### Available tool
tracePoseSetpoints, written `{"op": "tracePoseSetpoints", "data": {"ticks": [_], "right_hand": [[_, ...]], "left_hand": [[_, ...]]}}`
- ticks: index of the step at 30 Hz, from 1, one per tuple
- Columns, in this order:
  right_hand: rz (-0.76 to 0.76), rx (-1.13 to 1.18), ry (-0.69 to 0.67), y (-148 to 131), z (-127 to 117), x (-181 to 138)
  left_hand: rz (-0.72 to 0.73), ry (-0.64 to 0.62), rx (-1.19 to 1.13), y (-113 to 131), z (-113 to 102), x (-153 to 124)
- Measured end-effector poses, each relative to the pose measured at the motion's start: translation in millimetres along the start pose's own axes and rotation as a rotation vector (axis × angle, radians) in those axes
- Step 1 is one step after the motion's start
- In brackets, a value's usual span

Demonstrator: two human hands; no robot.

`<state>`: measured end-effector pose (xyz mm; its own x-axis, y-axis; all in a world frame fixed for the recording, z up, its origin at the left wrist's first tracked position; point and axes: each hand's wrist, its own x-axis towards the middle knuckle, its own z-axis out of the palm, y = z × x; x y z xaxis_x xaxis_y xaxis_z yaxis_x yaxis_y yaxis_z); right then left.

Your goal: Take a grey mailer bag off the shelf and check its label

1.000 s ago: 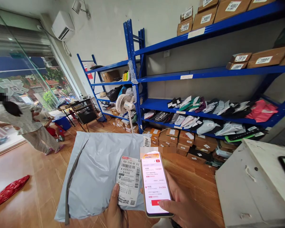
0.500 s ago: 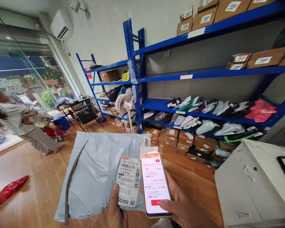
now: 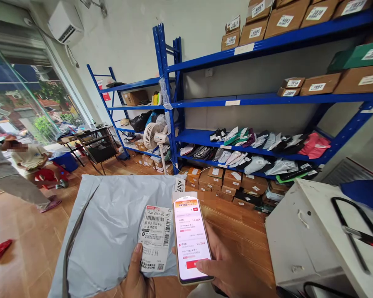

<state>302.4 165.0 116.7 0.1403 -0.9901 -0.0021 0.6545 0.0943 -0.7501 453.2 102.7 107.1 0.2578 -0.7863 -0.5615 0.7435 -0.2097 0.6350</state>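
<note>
My left hand (image 3: 136, 280) grips the near edge of a large grey plastic mailer parcel (image 3: 112, 225), thumb pressed on its white shipping label (image 3: 154, 237). A small tag reading 2004 (image 3: 179, 184) sticks up at the parcel's far right corner. My right hand (image 3: 228, 271) holds a smartphone (image 3: 190, 238) upright beside the label, thumb on the lower part of the lit screen, which shows a list with red headings.
Blue metal shelving (image 3: 267, 99) carries numbered cardboard boxes (image 3: 282, 18) and soft mailer bags (image 3: 261, 142). More boxes (image 3: 224, 180) sit on the floor. A white counter (image 3: 317, 236) is at right. A standing fan (image 3: 153, 136), a table (image 3: 90, 140) and two people (image 3: 15, 169) are at left.
The view has swung to the right, so everything has slid left in frame. The standing person at left has walked further left. Both hands keep their hold.
</note>
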Motion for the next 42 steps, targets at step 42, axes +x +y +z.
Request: {"op": "tracePoseSetpoints", "data": {"ticks": [42], "right_hand": [[0.020, 0.067, -0.044, 4, -9, 0]], "left_hand": [[0.009, -0.011, 0.018, -1, -2, -3]]}}
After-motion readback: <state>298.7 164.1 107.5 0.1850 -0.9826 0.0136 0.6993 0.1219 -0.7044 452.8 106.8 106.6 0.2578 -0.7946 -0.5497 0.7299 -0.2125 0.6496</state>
